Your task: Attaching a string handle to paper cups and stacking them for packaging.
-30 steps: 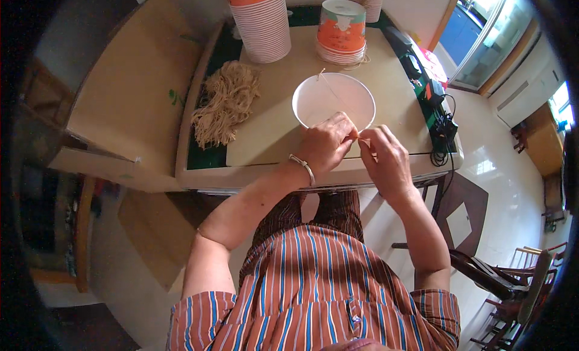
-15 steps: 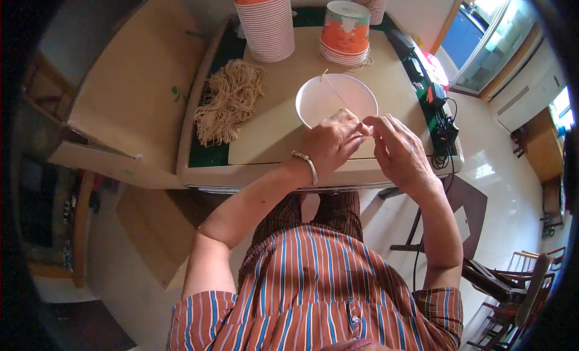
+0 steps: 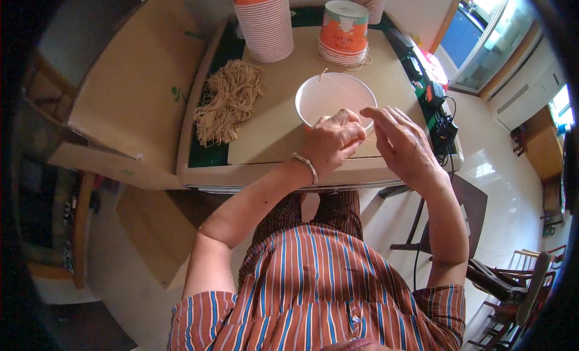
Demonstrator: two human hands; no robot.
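A white-lined paper bucket [image 3: 318,103] lies with its mouth facing me at the table's near middle. From a small knot at its far rim, a thin beige string [image 3: 345,89] stretches across the mouth to my right hand [image 3: 405,140]. That hand appears to pinch the string between thumb and forefinger, its other fingers loosely bent. My left hand [image 3: 335,137] is closed at the near rim, fingers curled inward. A short bit of string shows between the two hands, seemingly from the left fingertips. The exact grip of the left fingers is partly hidden.
A loose heap of beige strings [image 3: 229,100] lies left on the table [image 3: 271,140]. Behind stand a tall stack of paper buckets [image 3: 263,28] and a shorter upside-down orange stack [image 3: 344,34]. A cardboard box [image 3: 132,85] adjoins the left; black cables [image 3: 445,130] sit right.
My right hand has moved slightly right and away from the left, its fingers opening out a little. The string over the bucket's mouth now runs to the right fingertips. My left hand has barely moved.
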